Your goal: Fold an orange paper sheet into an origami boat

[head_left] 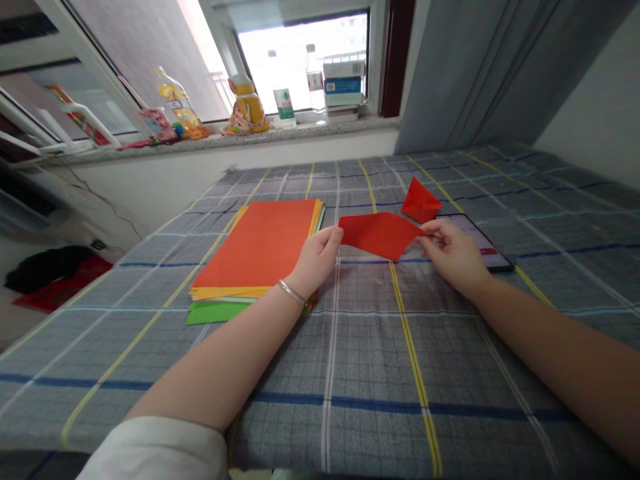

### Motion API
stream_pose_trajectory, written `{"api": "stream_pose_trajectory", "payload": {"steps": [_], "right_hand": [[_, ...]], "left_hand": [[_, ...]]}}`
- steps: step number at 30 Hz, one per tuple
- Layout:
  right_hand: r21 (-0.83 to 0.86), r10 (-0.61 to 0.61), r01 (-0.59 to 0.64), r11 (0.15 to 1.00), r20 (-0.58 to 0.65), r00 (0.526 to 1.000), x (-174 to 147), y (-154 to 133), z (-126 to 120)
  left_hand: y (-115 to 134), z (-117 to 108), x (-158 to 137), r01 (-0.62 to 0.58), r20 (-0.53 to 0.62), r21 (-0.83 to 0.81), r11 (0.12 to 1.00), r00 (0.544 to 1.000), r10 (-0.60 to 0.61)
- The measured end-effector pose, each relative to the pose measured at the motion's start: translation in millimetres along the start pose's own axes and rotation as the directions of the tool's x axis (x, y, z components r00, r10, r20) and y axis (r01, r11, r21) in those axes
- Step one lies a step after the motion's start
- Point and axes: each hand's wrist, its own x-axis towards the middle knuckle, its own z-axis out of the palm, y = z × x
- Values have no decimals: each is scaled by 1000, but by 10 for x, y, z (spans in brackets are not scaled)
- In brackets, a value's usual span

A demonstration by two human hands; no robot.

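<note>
A piece of red paper (379,233) stretches between my two hands above the checked cloth, its lower edge coming to a point near the right side. My left hand (320,255) pinches its left end between thumb and fingers. At the other end, my right hand (453,252) grips a corner with its fingertips. Just behind the paper sits a folded red paper shape (420,201) with a raised peak. Beside my left hand lies a stack of coloured paper (263,243), orange on top, with yellow and green sheets showing at its edges.
A phone (477,241) with its screen lit lies partly behind my right hand. The checked cloth (370,360) covers the surface. Along the windowsill (320,130) stand an orange drink bottle (180,107), a yellow jug (247,107), a clear bottle (315,80) and stacked boxes (343,87).
</note>
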Motion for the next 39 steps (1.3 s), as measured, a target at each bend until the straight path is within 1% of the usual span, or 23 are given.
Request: {"api": "stream_pose_trajectory", "payload": {"steps": [2,4,5,6,7,8,10,12,14,16,18,20,21,23,24,26,28,31,33,35,39], "right_hand": [[64,19,-16,998,-41,999,0,30,-3],[95,20,-17,995,-33,999,-4,41,-8],[92,19,-17,996,-15,1000,-7,39,-14],[84,18,-18,996,7,1000,-9,35,-20],[77,18,-20,997,26,1000,-10,29,-27],[76,19,-22,997,46,999,-11,25,-32],[87,32,-40,995,93,995,-11,26,-32],[101,47,-63,993,158,986,-14,38,-13],[118,43,-72,990,231,972,-21,52,20],[121,21,-57,991,282,959,-29,57,52],[95,0,-30,995,298,955,-34,52,75],[63,-9,-8,998,280,960,-34,43,85],[51,-17,3,999,262,965,-32,41,85],[34,-45,38,999,229,972,-27,41,78],[21,-70,66,998,220,973,-25,42,71],[-23,-145,154,988,231,962,-22,34,53],[-94,-224,257,962,271,936,-22,12,33],[-206,-292,373,904,340,894,-28,-30,13],[-250,-304,415,875,385,872,-33,-44,11],[-270,-307,440,856,420,854,-39,-42,14],[-287,-274,433,855,458,846,-47,-34,17]], "left_hand": [[53,10,-26,-119,44,19,993,992,119],[92,25,-44,-228,68,29,973,972,226],[103,33,-48,-252,60,37,967,967,249],[105,40,-49,-248,34,45,968,968,247],[98,46,-45,-213,-5,49,976,977,213],[80,49,-37,-147,-52,45,988,987,150],[15,49,-7,30,-137,14,999,990,-28],[-80,41,35,185,-184,-43,982,965,-189],[-177,32,78,264,-227,-141,954,929,-291],[-239,26,110,285,-256,-227,931,905,-339],[-243,32,125,261,-288,-278,924,895,-340],[-194,51,118,194,-308,-298,935,907,-286],[-158,67,107,147,-305,-303,942,921,-242],[-85,106,71,70,-230,-324,943,962,-150],[-55,128,49,58,-167,-337,940,979,-120],[-13,165,0,82,-17,-318,944,996,-92],[9,186,-43,83,116,-257,963,992,-55],[24,183,-76,-10,262,-103,995,964,37],[25,172,-77,-84,320,-5,996,944,81],[13,166,-70,-130,342,54,990,934,104],[-38,167,-60,-142,336,95,985,936,102]]}}
